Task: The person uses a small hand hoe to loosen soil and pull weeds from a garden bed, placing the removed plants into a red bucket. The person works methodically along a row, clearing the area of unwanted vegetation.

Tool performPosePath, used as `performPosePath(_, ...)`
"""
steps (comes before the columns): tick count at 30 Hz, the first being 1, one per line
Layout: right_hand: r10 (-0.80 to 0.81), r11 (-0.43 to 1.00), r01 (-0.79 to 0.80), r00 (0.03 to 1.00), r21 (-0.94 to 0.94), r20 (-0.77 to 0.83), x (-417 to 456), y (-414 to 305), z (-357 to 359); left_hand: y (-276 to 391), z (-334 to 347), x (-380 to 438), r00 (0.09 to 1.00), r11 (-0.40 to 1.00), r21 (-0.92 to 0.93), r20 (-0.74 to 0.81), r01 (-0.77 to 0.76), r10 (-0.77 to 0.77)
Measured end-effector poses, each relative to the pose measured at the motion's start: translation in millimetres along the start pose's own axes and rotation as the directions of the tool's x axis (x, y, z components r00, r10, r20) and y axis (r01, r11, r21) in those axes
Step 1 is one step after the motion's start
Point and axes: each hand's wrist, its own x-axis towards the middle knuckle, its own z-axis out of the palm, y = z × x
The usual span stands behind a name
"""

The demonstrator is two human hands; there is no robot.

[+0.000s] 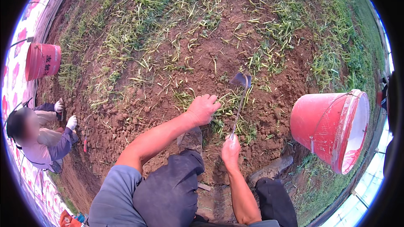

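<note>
My right hand (231,151) is closed around the handle end of a small metal hand hoe (241,104). The hoe's flat blade (241,79) lies at the soil, farther out than both hands. My left hand (203,109) is to the left of the hoe's shaft, low over cut green stems (227,110), with its fingers partly curled. Whether it holds any stems cannot be made out. Reddish-brown loose soil (208,56) with scattered stems and leaves lies around the hoe.
A red bucket (315,126) stands close on the right, and another red bucket (44,61) is at the far left. A person in white gloves (47,142) crouches at the left near a red-handled tool (85,144). My shoes (271,168) rest on the soil below.
</note>
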Motion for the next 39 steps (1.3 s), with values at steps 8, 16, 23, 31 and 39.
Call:
performPosePath(8,0.102,0.993,-0.105,0.992,-0.046,-0.071,-9.8,7.0,-28.6,28.1,5.2,7.1,0.972,0.980,0.112,0.189,-0.163,0.140)
performPosePath(16,0.066,0.997,-0.060,0.987,0.043,-0.149,-12.1,26.0,-59.4,36.9,-2.5,84.3,0.962,0.969,0.115,0.195,-0.218,0.193)
performPosePath(23,0.090,0.995,-0.081,0.976,0.052,-0.198,-20.9,38.4,-78.3,57.5,12.3,68.2,0.915,0.959,0.131,0.355,-0.251,0.191)
performPosePath(31,0.102,0.994,-0.094,0.975,0.048,-0.196,-28.0,43.6,-73.4,5.0,12.8,34.3,0.871,0.683,-0.653,-0.070,0.329,-0.487)
performPosePath(39,0.129,0.989,-0.115,0.978,0.093,-0.162,-32.9,55.6,-82.2,126.4,-181.3,180.5,0.925,0.321,-0.922,-0.297,-0.214,-0.238)
